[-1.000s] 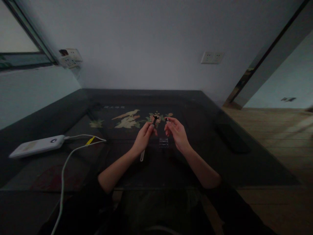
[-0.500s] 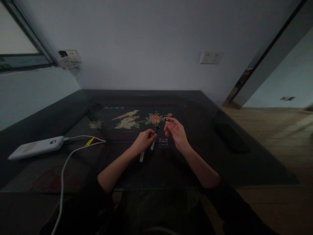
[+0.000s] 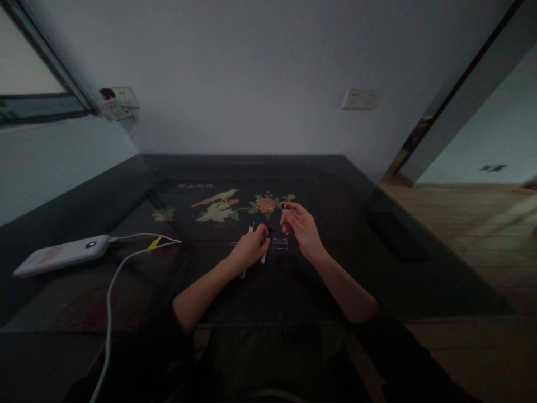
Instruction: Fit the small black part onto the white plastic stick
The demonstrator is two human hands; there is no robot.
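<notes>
Left hand, mine: fingers clamped on one slim tool, pale handle below, dark head above; whether it touches the bench, I cannot tell. Right hand, mine: thumb and forefinger together on one small piece, dark and light, held above the bench near a printed flower; finer detail too dim. One small clear case, on the bench between my hands, just beside the tool. One pale strip, lying partly under my left hand, both ends showing. Far left: one white power bank with pale cable, yellow tag attached. Right: one dark flat object, well apart.
</notes>
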